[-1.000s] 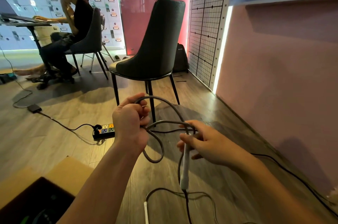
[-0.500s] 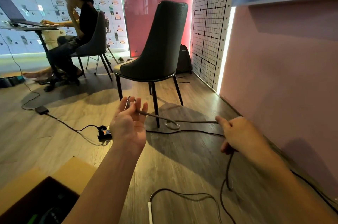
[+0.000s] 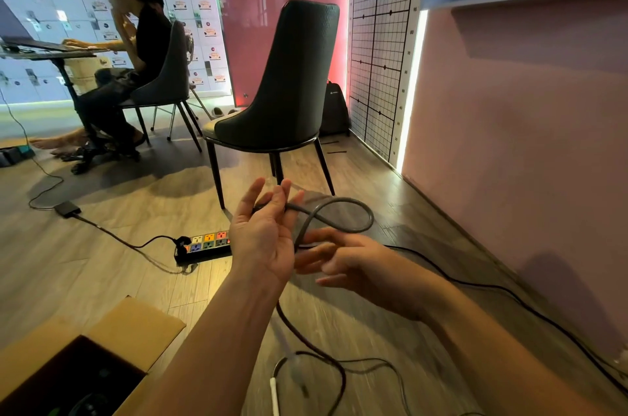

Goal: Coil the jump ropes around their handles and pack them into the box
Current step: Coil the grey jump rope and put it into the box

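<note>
A: What's the room like?

B: A wood-plank floor (image 3: 102,279) and a pink wall (image 3: 526,143) on the right. A dark chair (image 3: 285,89) stands ahead, and beyond it a person at a desk (image 3: 47,53) with a laptop. A power strip (image 3: 207,245) with coloured sockets lies on the floor.

A: Any writing you can read?

B: There are numbers along the edge of a grid chart (image 3: 384,41), but they're too small to read. The locker stickers are blurred.

A: And the jump rope?

B: The grey jump rope (image 3: 353,211) loops in the air just past both hands. The left hand (image 3: 263,238) is palm-up with fingers spread, the rope pinched at the fingertips (image 3: 280,198). The right hand (image 3: 356,262) is blurred, fingers loosely open, with the rope passing just above them.

A: The rest?

B: It trails down to the floor, where a white handle (image 3: 274,395) lies. The cardboard box (image 3: 102,347) sits open at lower left.
</note>
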{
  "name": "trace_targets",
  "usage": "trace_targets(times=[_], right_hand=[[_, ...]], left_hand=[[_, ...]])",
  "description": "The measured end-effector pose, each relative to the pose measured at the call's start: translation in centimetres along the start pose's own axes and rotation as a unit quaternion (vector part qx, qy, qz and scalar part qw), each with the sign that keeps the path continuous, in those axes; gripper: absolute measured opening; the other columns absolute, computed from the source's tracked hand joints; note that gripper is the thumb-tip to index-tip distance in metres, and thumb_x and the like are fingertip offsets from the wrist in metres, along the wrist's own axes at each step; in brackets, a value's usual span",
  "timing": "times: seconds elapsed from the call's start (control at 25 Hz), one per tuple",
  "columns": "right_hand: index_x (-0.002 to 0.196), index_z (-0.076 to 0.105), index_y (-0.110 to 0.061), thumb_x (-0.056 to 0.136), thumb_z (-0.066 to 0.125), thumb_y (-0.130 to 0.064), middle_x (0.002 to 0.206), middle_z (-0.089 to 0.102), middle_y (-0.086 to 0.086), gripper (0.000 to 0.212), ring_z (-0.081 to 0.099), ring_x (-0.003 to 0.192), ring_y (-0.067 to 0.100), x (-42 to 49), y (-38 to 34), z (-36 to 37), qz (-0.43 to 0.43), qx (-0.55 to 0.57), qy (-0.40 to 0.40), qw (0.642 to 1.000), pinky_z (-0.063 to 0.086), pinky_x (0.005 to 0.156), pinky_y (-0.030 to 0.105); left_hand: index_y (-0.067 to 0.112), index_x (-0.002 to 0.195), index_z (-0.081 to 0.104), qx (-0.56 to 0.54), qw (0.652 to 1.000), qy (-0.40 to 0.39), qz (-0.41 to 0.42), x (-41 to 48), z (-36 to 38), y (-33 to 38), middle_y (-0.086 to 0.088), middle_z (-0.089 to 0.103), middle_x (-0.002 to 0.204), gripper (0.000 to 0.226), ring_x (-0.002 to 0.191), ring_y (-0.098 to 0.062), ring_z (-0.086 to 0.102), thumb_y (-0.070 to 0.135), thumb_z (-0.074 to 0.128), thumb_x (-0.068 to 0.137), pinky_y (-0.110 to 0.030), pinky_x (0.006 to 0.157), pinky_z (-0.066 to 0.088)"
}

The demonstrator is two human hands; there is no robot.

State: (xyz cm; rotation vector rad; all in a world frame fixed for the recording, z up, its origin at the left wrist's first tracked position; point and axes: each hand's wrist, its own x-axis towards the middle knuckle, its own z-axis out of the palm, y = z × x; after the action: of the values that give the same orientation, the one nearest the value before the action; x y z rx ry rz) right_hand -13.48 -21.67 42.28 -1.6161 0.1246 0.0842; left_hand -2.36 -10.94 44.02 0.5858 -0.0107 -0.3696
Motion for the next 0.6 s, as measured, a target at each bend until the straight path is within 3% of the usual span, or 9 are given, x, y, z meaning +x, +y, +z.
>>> trace_targets(times=[0.12, 0.24, 0.32, 0.44, 0.52, 0.6], right_hand=[[0.121, 0.064, -0.018, 0.089, 0.066, -0.043, 0.117, 0.072, 0.001, 0.04, 0.067, 0.112, 0.014, 0.6, -0.3, 1.2, -0.036, 0.018, 0.092, 0.995, 0.051, 0.104, 0.043], [0.117, 0.064, -0.009, 0.099, 0.056, -0.028, 0.111, 0.074, 0.011, 0.027, 0.072, 0.102, 0.023, 1.2, -0.7, 1.2, -0.069, 0.186, 0.193, 0.961, 0.057, 0.093, 0.041], [0.111, 0.064, -0.016, 0.103, 0.05, -0.027, 0.104, 0.073, 0.01, 0.02, 0.071, 0.086, 0.02, 1.5, -0.7, 0.3, -0.083, 0.109, 0.321, 0.937, 0.057, 0.081, 0.036], [0.105, 0.061, -0.028, 0.106, 0.041, -0.029, 0.092, 0.064, 0.001, 0.021, 0.053, 0.073, 0.01, 1.4, -0.3, -1.6, -0.11, -0.002, 0.434, 0.894, 0.045, 0.074, 0.034], [0.099, 0.062, -0.028, 0.107, 0.039, -0.029, 0.087, 0.06, -0.002, 0.024, 0.05, 0.072, 0.01, 0.7, -0.5, -3.0, -0.126, -0.026, 0.475, 0.871, 0.043, 0.073, 0.034], [0.098, 0.062, -0.021, 0.107, 0.037, -0.027, 0.086, 0.057, -0.003, 0.027, 0.051, 0.074, 0.008, -0.3, -1.0, -4.5, -0.129, -0.071, 0.519, 0.842, 0.04, 0.067, 0.025]], left_hand=[[0.008, 0.122, 0.064, 0.058, 0.998, -0.015, 0.003, 0.2, -0.4, 0.0, -0.01, 0.069, 0.103, 0.034, 0.093, -0.02, 0.074, -0.002, 0.061, 0.09, -0.032, 0.078, 0.061], [0.01, 0.117, 0.068, 0.251, 0.961, -0.1, -0.058, -0.4, -0.7, 0.0, -0.009, 0.076, 0.101, 0.025, 0.091, -0.021, 0.074, 0.017, 0.065, 0.093, -0.033, 0.071, 0.06], [0.013, 0.108, 0.071, 0.465, 0.866, -0.158, -0.093, -0.7, -1.1, 0.1, -0.006, 0.078, 0.093, 0.027, 0.087, -0.021, 0.075, 0.034, 0.062, 0.095, -0.039, 0.08, 0.061], [0.017, 0.096, 0.071, 0.689, 0.672, -0.225, -0.153, -0.7, -2.0, 0.2, -0.001, 0.073, 0.071, 0.034, 0.069, -0.017, 0.074, 0.047, 0.054, 0.097, -0.034, 0.075, 0.061], [0.02, 0.095, 0.074, 0.741, 0.614, -0.225, -0.154, -0.4, -2.4, 0.4, 0.0, 0.061, 0.064, 0.033, 0.055, -0.014, 0.061, 0.047, 0.054, 0.097, -0.027, 0.06, 0.057], [0.025, 0.094, 0.077, 0.767, 0.597, -0.209, -0.107, 0.1, -2.7, 0.9, -0.002, 0.065, 0.074, 0.028, 0.054, -0.01, 0.046, 0.045, 0.057, 0.096, -0.023, 0.053, 0.047]])
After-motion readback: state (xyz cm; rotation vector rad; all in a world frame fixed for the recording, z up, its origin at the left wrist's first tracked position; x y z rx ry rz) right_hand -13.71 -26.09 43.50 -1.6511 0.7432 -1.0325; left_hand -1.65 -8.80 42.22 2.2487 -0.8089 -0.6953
